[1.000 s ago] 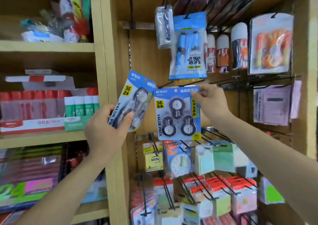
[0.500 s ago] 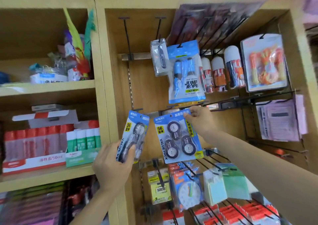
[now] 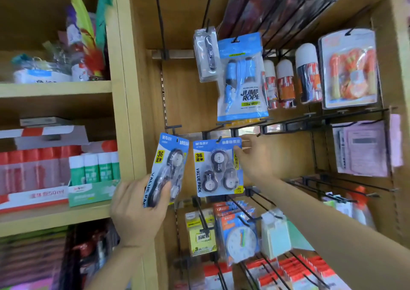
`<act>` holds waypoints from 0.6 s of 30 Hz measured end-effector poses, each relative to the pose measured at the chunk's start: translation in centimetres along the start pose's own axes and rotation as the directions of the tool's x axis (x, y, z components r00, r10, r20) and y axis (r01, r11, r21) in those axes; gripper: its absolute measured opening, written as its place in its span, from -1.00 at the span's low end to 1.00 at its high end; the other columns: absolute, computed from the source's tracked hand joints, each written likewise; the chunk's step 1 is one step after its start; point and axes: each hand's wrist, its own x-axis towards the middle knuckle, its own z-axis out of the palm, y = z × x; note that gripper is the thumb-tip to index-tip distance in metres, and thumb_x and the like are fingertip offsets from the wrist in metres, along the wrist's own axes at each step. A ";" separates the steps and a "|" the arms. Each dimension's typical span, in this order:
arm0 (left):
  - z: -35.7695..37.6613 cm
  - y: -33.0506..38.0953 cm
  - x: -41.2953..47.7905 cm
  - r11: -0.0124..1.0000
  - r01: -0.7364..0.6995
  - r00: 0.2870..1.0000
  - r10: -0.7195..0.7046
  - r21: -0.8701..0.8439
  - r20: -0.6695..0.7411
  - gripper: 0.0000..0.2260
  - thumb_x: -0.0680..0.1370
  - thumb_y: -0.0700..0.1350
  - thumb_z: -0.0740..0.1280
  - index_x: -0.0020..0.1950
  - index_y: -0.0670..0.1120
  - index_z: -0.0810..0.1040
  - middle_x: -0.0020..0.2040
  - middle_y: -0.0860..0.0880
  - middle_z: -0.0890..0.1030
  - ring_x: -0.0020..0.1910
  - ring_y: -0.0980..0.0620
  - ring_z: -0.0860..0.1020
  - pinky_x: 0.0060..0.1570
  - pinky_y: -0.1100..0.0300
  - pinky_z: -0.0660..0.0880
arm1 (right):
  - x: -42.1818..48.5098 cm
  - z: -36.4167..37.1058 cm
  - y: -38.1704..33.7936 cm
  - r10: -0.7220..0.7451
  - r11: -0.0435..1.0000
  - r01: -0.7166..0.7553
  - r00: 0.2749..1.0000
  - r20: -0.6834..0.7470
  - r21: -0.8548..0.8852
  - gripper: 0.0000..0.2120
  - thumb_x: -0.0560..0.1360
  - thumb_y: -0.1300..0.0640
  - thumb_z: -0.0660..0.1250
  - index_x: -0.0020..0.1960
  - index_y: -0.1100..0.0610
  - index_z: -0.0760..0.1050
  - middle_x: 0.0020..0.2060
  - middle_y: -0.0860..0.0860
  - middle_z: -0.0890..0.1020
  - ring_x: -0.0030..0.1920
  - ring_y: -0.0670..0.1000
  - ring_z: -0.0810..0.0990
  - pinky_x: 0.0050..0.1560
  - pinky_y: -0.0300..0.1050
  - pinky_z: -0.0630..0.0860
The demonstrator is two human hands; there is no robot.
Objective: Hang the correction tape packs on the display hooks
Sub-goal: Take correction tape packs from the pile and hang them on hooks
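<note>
In the head view, the right hand point(image 3: 255, 159) pinches the top corner of one correction tape pack point(image 3: 218, 167), whose hole sits on a black hook point(image 3: 219, 138), so this one seems nearly hung. The left hand point(image 3: 137, 212) grips a second pack point(image 3: 166, 170) by its lower end, just under a bare hook point(image 3: 174, 127); this one is not yet hung.

Wooden display bay point(image 3: 177, 90), black hooks point(image 3: 160, 23); wooden shelf point(image 3: 55, 214) alongside.
Hooks: jump rope pack point(image 3: 243, 79) at 12 o'clock, orange blister pack point(image 3: 350, 72) at 2, correction tape pack point(image 3: 218, 167) at centre, sticky notes point(image 3: 200, 234) and clock card point(image 3: 239, 238) at 6. Shelf at 9: green glue-stick box point(image 3: 93, 192), red box point(image 3: 33, 197).
</note>
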 end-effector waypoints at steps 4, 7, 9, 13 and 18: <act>0.0 0.0 0.0 1.000 0.017 1.000 -0.017 0.003 -0.010 -0.74 0.49 -0.03 0.52 -0.11 -0.24 0.67 -0.31 -0.10 0.62 -0.33 -0.18 0.47 -0.30 -0.01 0.45 | -3.5 -0.3 2.3 -0.484 0.812 0.475 0.873 0.065 -0.339 -0.56 0.54 0.00 0.37 0.39 0.03 0.41 0.26 0.01 0.49 0.23 0.01 0.44 0.17 -0.05 0.43; 0.0 0.1 0.0 1.000 0.025 1.000 -0.025 0.000 -0.007 -0.74 0.49 -0.03 0.52 -0.11 -0.23 0.67 -0.31 -0.09 0.61 -0.32 -0.17 0.47 -0.31 0.00 0.45 | -4.8 0.2 2.9 -0.506 0.553 0.613 0.785 0.358 -0.564 -0.31 0.45 -0.33 0.29 0.52 -0.15 0.23 0.53 0.08 0.23 0.46 0.24 0.23 0.34 0.18 0.30; 0.0 0.0 -0.1 0.999 0.032 0.999 -0.032 0.005 -0.001 -0.74 0.49 -0.02 0.52 -0.10 -0.23 0.67 -0.31 -0.09 0.62 -0.32 -0.17 0.47 -0.31 0.00 0.45 | -4.7 0.9 3.3 -0.416 0.496 0.590 0.805 0.422 -0.637 -0.14 0.38 -0.47 0.21 0.58 -0.25 0.01 0.61 0.14 0.02 0.53 0.35 0.08 0.39 0.31 0.19; 0.0 0.0 -0.1 0.999 0.035 0.999 -0.035 0.010 0.009 -0.73 0.49 0.00 0.52 -0.08 -0.22 0.67 -0.30 -0.09 0.63 -0.32 -0.16 0.48 -0.32 -0.01 0.46 | -3.9 2.1 3.6 -0.385 0.387 0.576 0.811 0.441 -0.720 0.00 0.31 -0.51 0.24 0.60 -0.19 -0.09 0.60 0.23 -0.02 0.51 0.44 0.06 0.37 0.44 0.15; 0.0 -0.2 -0.2 0.999 0.033 0.999 -0.033 0.012 0.018 -0.72 0.51 0.02 0.50 -0.08 -0.22 0.67 -0.30 -0.09 0.63 -0.31 -0.16 0.47 -0.32 -0.02 0.45 | -1.3 3.8 3.7 -0.311 0.302 0.567 0.819 0.483 -0.766 0.06 0.38 -0.42 0.32 0.59 -0.14 -0.27 0.60 0.20 -0.14 0.56 0.38 -0.09 0.44 0.44 0.01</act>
